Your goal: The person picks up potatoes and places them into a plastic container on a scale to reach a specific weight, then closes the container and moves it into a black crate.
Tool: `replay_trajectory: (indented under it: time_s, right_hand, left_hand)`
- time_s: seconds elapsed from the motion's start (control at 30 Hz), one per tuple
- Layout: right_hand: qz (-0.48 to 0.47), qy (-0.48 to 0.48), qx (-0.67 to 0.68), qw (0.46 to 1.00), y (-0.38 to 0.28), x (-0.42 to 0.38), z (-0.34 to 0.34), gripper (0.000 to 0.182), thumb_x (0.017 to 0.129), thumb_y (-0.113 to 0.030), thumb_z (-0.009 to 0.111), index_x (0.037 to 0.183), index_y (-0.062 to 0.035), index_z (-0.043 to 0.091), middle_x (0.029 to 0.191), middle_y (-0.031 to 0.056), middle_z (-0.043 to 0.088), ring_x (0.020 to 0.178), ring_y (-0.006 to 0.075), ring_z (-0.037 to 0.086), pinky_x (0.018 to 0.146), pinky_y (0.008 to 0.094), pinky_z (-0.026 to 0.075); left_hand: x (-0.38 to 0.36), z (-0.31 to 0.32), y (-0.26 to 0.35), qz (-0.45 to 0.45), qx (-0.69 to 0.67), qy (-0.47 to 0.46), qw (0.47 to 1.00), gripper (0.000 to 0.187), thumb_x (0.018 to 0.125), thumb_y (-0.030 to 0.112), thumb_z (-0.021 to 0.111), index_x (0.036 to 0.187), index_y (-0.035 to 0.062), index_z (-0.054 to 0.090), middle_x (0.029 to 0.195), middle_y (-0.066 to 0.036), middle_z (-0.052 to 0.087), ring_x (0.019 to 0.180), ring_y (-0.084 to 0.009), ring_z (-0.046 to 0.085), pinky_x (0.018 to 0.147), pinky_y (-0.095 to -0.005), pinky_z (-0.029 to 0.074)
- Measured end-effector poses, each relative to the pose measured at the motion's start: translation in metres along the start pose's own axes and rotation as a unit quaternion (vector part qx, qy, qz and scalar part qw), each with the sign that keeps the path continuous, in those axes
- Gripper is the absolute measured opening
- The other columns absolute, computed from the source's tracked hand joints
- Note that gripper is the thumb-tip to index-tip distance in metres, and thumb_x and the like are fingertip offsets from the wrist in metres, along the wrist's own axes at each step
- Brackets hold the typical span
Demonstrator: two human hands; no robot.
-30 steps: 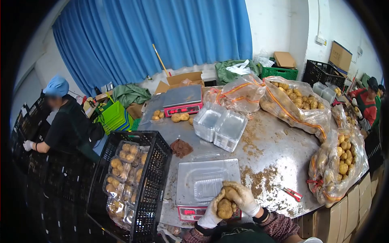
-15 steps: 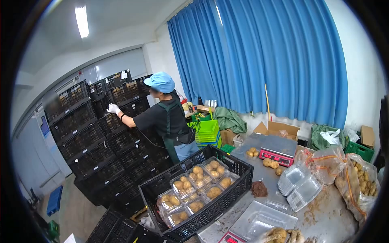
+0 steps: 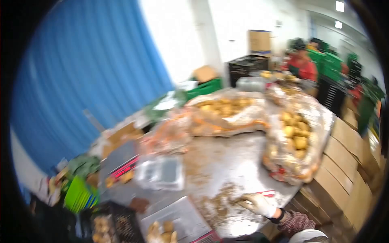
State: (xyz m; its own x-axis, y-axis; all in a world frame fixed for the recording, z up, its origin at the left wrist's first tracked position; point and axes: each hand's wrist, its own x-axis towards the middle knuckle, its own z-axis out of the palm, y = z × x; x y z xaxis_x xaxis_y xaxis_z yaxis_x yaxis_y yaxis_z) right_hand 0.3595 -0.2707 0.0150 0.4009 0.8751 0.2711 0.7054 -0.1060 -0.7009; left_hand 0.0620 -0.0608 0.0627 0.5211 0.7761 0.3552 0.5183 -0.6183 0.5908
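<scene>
1. One gloved right hand (image 3: 258,203) reaches out across our metal table (image 3: 227,158), fingers spread loosely and laid on the dirty surface, the fingertips at a red-handled tool (image 3: 265,193) lying there; whether we actually grip it, the blur hides.
2. Our left hand (image 3: 156,233) shows only at the bottom edge, near some potatoes (image 3: 167,231) on the scale tray (image 3: 178,218); we cannot tell its state.
3. Just left of the tray stands a black crate (image 3: 117,222) with packed potatoes.
4. Farther out lie clear plastic boxes (image 3: 162,173) and a second scale (image 3: 121,162) with a red display, its digits unreadable.
5. Several big plastic sacks of potatoes (image 3: 293,137) crowd the far side, cardboard cartons (image 3: 344,162) stacked below them on the right.
6. No writing or label can be read anywhere; a blue curtain (image 3: 81,81) hangs on the left.
</scene>
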Motion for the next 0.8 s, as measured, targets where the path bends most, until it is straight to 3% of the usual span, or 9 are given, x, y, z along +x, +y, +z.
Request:
replay_trajectory:
  time_s: [0.03,0.07,0.1,0.2,0.33,0.5,0.67,0.73,0.8]
  right_hand:
    - [0.017,0.020,0.000,1.000,0.006,-0.006,-0.014,0.025,0.088,-0.026,0.058,0.104,-0.0066,0.063,0.093,0.0138,0.063,0.083,0.0302,0.062,0.073,0.0381,0.049]
    - [0.024,0.034,0.005,0.999,0.012,-0.011,-0.030,0.024,0.088,-0.025,0.058,0.104,-0.0078,0.063,0.095,0.0125,0.063,0.084,0.0299,0.062,0.074,0.0376,0.049]
    - [0.061,0.064,-0.028,0.996,0.014,-0.020,-0.048,0.022,0.087,-0.023,0.059,0.103,-0.0090,0.064,0.097,0.0115,0.063,0.087,0.0293,0.061,0.076,0.0361,0.049]
    - [0.055,0.184,-0.150,0.970,0.052,-0.043,-0.101,0.024,0.081,-0.021,0.064,0.101,-0.0070,0.064,0.098,0.0106,0.063,0.094,0.0288,0.060,0.083,0.0368,0.047]
    - [0.192,0.230,-0.347,0.889,0.089,-0.080,-0.176,0.044,0.075,-0.027,0.068,0.112,-0.0054,0.058,0.121,0.0168,0.053,0.113,0.0355,0.049,0.095,0.0447,0.039]
    - [0.166,0.105,-0.431,0.881,0.158,-0.105,-0.223,0.052,0.081,-0.044,0.060,0.110,-0.0015,0.057,0.116,0.0178,0.053,0.118,0.0347,0.045,0.109,0.0444,0.027]
    - [0.197,-0.055,-0.470,0.859,0.187,-0.112,-0.240,0.051,0.080,-0.048,0.059,0.102,-0.0029,0.058,0.101,0.0117,0.058,0.109,0.0318,0.050,0.101,0.0429,0.033]
    - [0.071,0.076,-0.488,0.867,0.179,-0.097,-0.242,0.039,0.077,-0.040,0.066,0.091,-0.0036,0.063,0.084,0.0119,0.061,0.091,0.0287,0.060,0.083,0.0411,0.044]
    - [0.286,0.240,-0.310,0.875,0.191,-0.095,-0.216,0.029,0.075,-0.032,0.071,0.074,-0.0031,0.065,0.063,0.0132,0.058,0.064,0.0272,0.061,0.062,0.0394,0.048]
  left_hand:
    - [-0.010,0.009,0.013,0.051,0.040,0.054,0.996,0.055,0.073,-0.002,0.072,0.122,-0.0021,0.047,0.117,-0.015,0.054,0.098,-0.0253,0.058,0.080,-0.0323,0.051]
    - [-0.032,0.031,-0.001,-0.133,-0.334,0.011,0.933,0.070,0.073,-0.003,0.071,0.134,0.0006,0.038,0.130,-0.016,0.046,0.108,-0.0268,0.053,0.088,-0.0334,0.049]
    - [-0.035,0.035,0.043,0.021,-0.141,0.000,0.990,0.071,0.076,-0.006,0.067,0.138,0.0048,0.034,0.132,-0.015,0.046,0.114,-0.0260,0.051,0.092,-0.0342,0.046]
    - [-0.031,0.075,0.117,0.129,-0.165,-0.225,0.952,0.061,0.076,-0.008,0.064,0.132,0.0032,0.043,0.128,-0.015,0.051,0.114,-0.0261,0.050,0.099,-0.0341,0.039]
    - [-0.012,0.164,0.181,0.274,-0.156,-0.266,0.911,0.042,0.075,0.009,0.068,0.114,0.0003,0.057,0.115,-0.016,0.057,0.106,-0.0358,0.053,0.094,-0.0396,0.042]
    - [0.045,0.295,0.291,0.487,-0.156,-0.347,0.786,0.064,0.081,0.022,0.059,0.137,0.0005,0.036,0.134,-0.021,0.045,0.124,-0.0356,0.042,0.105,-0.0414,0.033]
    - [0.061,0.388,0.343,0.548,-0.054,-0.393,0.736,0.055,0.078,0.022,0.060,0.127,-0.0001,0.045,0.113,-0.021,0.056,0.108,-0.0350,0.053,0.098,-0.0417,0.038]
    - [0.065,0.408,0.350,0.557,-0.049,-0.414,0.718,0.048,0.078,0.022,0.060,0.121,0.0006,0.051,0.104,-0.020,0.060,0.102,-0.0346,0.055,0.094,-0.0419,0.041]
    - [0.061,0.427,0.339,0.568,-0.036,-0.440,0.695,0.030,0.079,0.024,0.059,0.100,0.0026,0.059,0.092,-0.016,0.061,0.093,-0.0328,0.057,0.083,-0.0417,0.045]
